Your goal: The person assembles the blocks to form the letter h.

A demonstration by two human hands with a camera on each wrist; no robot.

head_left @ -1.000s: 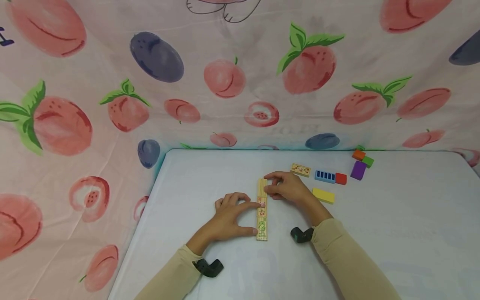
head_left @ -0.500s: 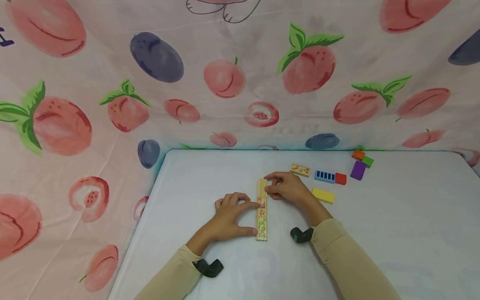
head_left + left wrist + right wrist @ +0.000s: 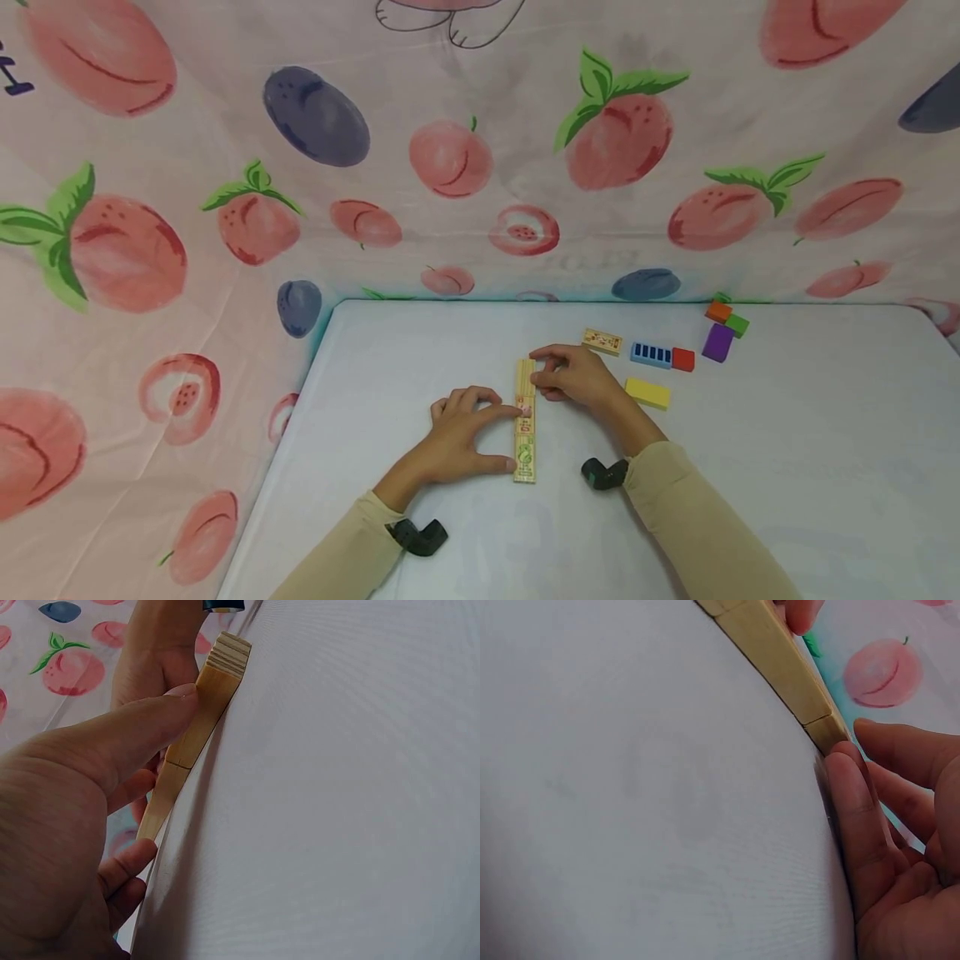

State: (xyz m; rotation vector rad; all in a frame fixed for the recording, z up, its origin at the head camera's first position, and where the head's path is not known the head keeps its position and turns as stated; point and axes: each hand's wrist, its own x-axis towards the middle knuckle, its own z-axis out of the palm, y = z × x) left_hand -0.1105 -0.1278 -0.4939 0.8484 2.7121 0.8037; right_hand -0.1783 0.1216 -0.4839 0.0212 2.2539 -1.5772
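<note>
A row of wooden tiles [image 3: 525,433] lies end to end on the white table [image 3: 787,433], running away from me. My left hand [image 3: 468,429] is at the row's left side, with index finger and thumb touching the tiles. In the left wrist view the thumb [image 3: 150,724] presses against the side of the row [image 3: 199,724]. My right hand [image 3: 573,377] is at the far end, its fingertips against the right side of the last tile. In the right wrist view the thumb [image 3: 847,802] lies at the end of the row [image 3: 772,652].
To the right lie a loose wooden tile [image 3: 602,340], a blue block [image 3: 650,354] joined to a red one [image 3: 682,359], a yellow block [image 3: 647,393], and purple [image 3: 717,342], orange [image 3: 717,312] and green [image 3: 737,324] blocks. Fruit-print cloth [image 3: 450,158] hangs behind and to the left.
</note>
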